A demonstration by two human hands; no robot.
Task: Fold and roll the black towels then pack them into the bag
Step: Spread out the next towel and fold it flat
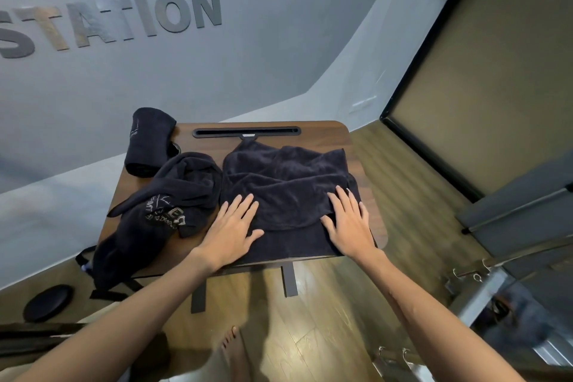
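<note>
Two flat hands, left (231,228), right (348,220), no grip, pressing rumpled black towel (288,183), wooden table (338,133)

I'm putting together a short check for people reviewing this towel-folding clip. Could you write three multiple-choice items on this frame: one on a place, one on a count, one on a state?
1. Where does the rolled towel lie?
A. at the table's far left corner
B. on the floor
C. under the person's right hand

2. How many hands rest on the spread towel?
A. none
B. one
C. two

3. What state is the spread towel in?
A. tightly rolled
B. lying open and wrinkled on the table
C. hanging from the wall

Answers:
1. A, since the roll sits at the far left corner of the table, beyond the black bag.
2. C, since the left hand and the right hand both lie on it with straight fingers.
3. B, since it is spread across the tabletop with creases showing.
</note>
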